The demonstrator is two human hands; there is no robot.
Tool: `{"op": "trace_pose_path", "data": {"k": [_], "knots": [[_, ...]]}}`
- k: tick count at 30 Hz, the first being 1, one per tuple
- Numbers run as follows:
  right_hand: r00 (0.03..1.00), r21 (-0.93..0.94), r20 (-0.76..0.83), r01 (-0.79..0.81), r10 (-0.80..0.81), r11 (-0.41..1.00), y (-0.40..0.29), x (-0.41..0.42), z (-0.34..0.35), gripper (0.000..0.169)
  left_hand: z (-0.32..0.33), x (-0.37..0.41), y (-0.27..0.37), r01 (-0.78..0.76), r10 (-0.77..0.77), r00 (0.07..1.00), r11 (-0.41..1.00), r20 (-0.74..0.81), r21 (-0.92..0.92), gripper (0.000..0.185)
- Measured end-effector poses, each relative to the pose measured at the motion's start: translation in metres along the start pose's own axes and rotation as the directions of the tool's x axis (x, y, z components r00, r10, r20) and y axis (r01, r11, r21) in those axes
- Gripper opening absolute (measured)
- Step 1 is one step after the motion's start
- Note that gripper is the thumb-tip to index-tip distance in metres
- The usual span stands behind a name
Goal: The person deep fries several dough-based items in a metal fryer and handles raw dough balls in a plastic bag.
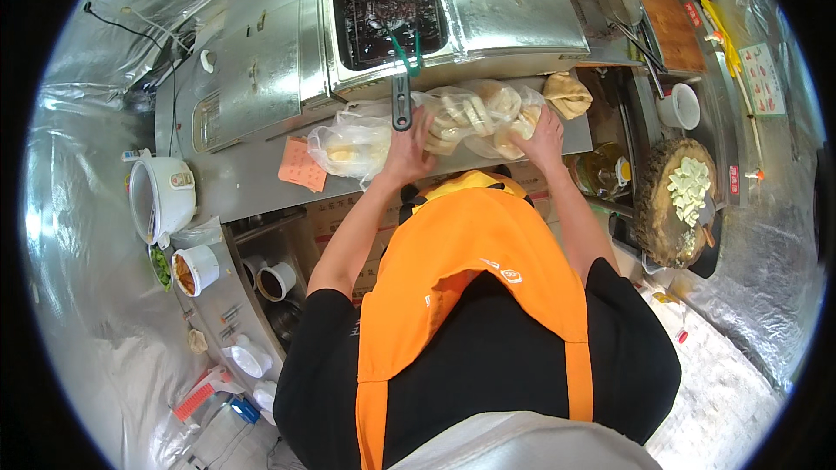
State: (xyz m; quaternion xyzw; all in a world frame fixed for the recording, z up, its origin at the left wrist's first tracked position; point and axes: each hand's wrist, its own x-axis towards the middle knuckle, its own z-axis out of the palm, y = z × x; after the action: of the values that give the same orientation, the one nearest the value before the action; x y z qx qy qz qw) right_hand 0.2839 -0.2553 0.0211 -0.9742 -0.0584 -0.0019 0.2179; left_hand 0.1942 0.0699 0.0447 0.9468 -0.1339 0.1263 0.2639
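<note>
Clear plastic bags of pale flat breads (467,114) lie in a row along the steel counter, against the front of the fryer. My left hand (410,150) rests at the middle of the row, its fingers on the plastic. At the right end, my right hand (543,137) is spread against another bagged bread. Just right of it sits a folded cloth (567,95), tan in colour. Over the bags juts the dark handle of a green-and-black utensil (401,101), whose far end reaches into the fryer. An orange paper slip (302,164) with writing lies left of the bags.
Beyond the counter is a deep fryer with dark oil (390,13), between steel lids. At the left stand a white rice cooker (163,199) and a tub of reddish food (196,270). To the right, a round wooden chopping block (659,209) holds cut pale vegetable; an oil bottle (597,170) stands nearby.
</note>
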Motion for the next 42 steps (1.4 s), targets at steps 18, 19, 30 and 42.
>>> {"op": "trace_pose_path", "data": {"k": [18,19,30,42], "knots": [[0.939,0.409,0.248,-0.323,0.237,0.854,0.038,0.001,0.007,0.087,0.088,0.142,0.073,-0.276,0.159,0.85,0.946,0.503,0.169,0.076],[0.946,0.439,0.188,-0.322,0.264,0.839,0.039,0.003,0.002,0.085,0.09,0.139,0.071,-0.304,0.204,0.842,0.944,0.5,0.128,0.071],[0.911,0.19,0.189,-0.401,0.367,0.896,0.044,0.039,0.016,0.104,0.062,0.113,0.063,-0.279,0.299,0.862,0.954,0.409,-0.108,0.079],[0.939,0.138,-0.341,0.104,-0.052,0.985,0.019,0.003,0.001,0.057,0.05,0.07,0.056,-0.015,-0.02,0.963,0.992,0.268,0.128,0.098]]}}
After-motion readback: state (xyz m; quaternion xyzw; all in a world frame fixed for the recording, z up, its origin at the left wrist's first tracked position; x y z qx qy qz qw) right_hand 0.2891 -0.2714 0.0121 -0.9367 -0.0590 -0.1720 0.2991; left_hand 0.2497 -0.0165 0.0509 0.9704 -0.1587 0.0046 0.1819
